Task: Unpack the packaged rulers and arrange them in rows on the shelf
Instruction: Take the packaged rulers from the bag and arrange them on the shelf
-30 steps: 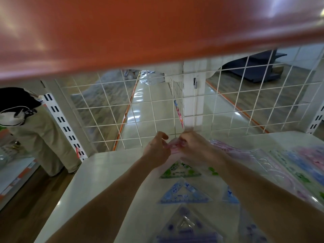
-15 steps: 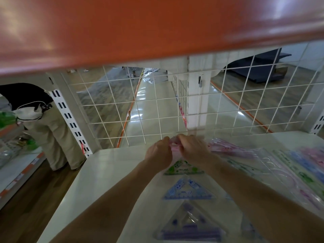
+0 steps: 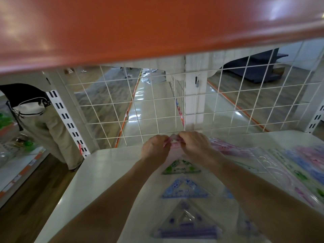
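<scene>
Right, both hands meet at frame centre, near the wire grid at the back of the white shelf. Left hand and right hand each pinch the pink ruler pack between curled fingers, pack's far end blurred. Below them in a column lie the green triangle ruler, blue triangle ruler and purple triangle ruler. Long packaged rulers lie at right. Person in khaki trousers stands at left.

Left hand bare; right hand bare; both forearms bare to frame edge
</scene>
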